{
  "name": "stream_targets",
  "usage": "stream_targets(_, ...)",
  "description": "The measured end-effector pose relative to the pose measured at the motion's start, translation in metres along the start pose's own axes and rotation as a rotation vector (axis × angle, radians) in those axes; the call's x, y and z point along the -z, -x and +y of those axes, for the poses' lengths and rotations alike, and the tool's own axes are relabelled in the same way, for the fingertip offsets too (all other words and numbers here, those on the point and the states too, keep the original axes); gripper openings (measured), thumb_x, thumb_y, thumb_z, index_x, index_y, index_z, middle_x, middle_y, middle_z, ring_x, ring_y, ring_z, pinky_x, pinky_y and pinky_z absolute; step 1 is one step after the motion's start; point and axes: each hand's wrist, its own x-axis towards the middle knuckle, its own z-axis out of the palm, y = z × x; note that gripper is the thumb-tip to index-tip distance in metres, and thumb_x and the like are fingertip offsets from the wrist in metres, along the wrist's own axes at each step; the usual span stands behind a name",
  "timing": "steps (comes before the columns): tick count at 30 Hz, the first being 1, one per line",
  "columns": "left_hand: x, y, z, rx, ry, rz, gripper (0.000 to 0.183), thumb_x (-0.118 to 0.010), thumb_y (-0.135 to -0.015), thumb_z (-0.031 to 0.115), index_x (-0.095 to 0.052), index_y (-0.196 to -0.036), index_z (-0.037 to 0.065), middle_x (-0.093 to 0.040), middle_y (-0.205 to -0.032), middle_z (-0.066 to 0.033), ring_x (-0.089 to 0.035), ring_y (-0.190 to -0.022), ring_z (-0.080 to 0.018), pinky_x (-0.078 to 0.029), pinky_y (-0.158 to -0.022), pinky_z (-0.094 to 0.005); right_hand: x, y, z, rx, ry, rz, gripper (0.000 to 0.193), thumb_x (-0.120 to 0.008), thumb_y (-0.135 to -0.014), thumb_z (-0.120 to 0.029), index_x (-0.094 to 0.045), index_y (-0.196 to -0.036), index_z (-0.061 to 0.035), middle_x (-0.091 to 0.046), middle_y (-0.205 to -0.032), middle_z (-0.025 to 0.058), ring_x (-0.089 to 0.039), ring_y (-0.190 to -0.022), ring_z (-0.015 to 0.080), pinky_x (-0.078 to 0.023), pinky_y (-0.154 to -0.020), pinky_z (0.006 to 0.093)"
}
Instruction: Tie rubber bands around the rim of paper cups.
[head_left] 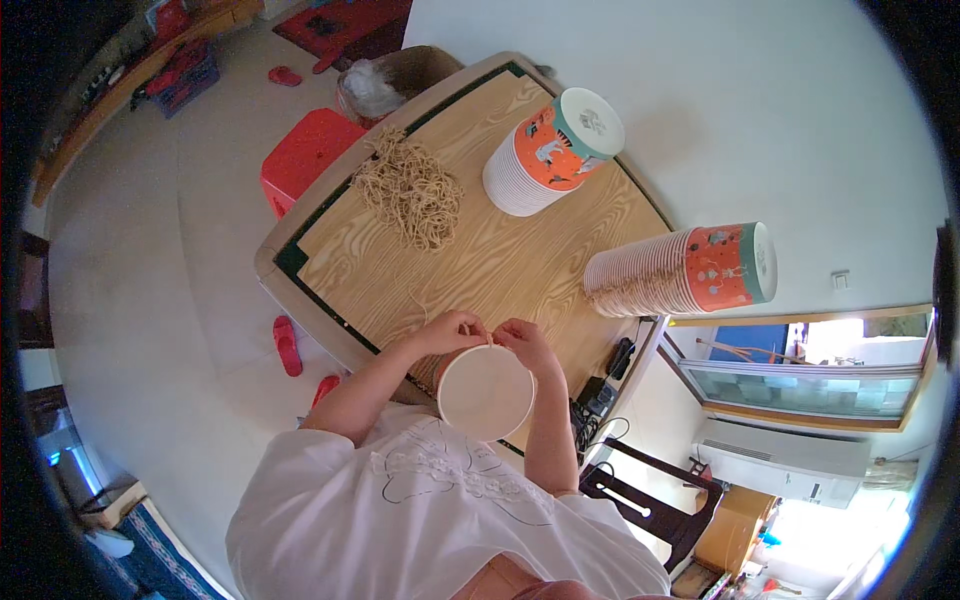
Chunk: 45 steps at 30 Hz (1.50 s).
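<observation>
A white-lined paper bucket [487,395] stands against my front at the near edge of the table, its open mouth facing up. My left hand [450,332] is at its far rim, fingers pinched on a length of tan twine [464,334]. Close by on the right, my right hand [527,344] has its fingertips pressed together at the same rim, where a short bit of the twine shows between the hands. What exactly the right fingertips hold is too small to make out. A loose heap of twine [410,190] lies on the far left of the table.
Two stacks of orange and green paper buckets stand upside down, one at the back [545,155] and one at the right [690,270], on the wood-grain table [500,270]. Black adapters and cables [597,395] lie at its right side. A red stool [310,155] stands left.
</observation>
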Motion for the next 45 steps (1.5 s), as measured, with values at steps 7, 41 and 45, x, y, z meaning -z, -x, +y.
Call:
stream_targets(7, -0.010, -0.001, 0.007, 0.412, 0.528, 0.069, 0.016, -0.060, -0.077, 0.021, -0.062, -0.083, 0.006, -0.058, -0.069, -0.0004, -0.051, -0.059, -0.0083, -0.041, -0.053, -0.0223, -0.005, 0.015, -0.004, 0.081, -0.100, 0.121, 0.007, -0.059, -0.076, -0.006, -0.058, -0.081, -0.0008, -0.058, -0.070, 0.0023, -0.052, -0.065, 0.0075, -0.043, -0.060, 0.0213)
stream_targets(41, -0.002, -0.015, -0.002, 0.518, 0.605, -0.042, 0.015, -0.062, -0.076, 0.016, -0.063, -0.088, 0.006, -0.058, -0.070, 0.0013, -0.050, -0.060, -0.0071, -0.038, -0.051, -0.0212, -0.008, 0.012, -0.002, 0.040, -0.274, 0.114, 0.009, -0.061, -0.078, -0.008, -0.054, -0.083, -0.0038, -0.055, -0.072, -0.0026, -0.051, -0.066, 0.0052, -0.041, -0.058, 0.0188)
stream_targets(45, -0.003, -0.016, 0.000, 0.519, 0.562, -0.013, 0.015, -0.063, -0.076, 0.017, -0.064, -0.088, 0.008, -0.057, -0.070, 0.0023, -0.049, -0.060, -0.0070, -0.038, -0.051, -0.0211, -0.008, 0.010, 0.000, 0.074, -0.287, 0.128, 0.012, -0.061, -0.077, -0.006, -0.053, -0.085, -0.0043, -0.056, -0.073, -0.0015, -0.052, -0.067, 0.0059, -0.042, -0.058, 0.0196)
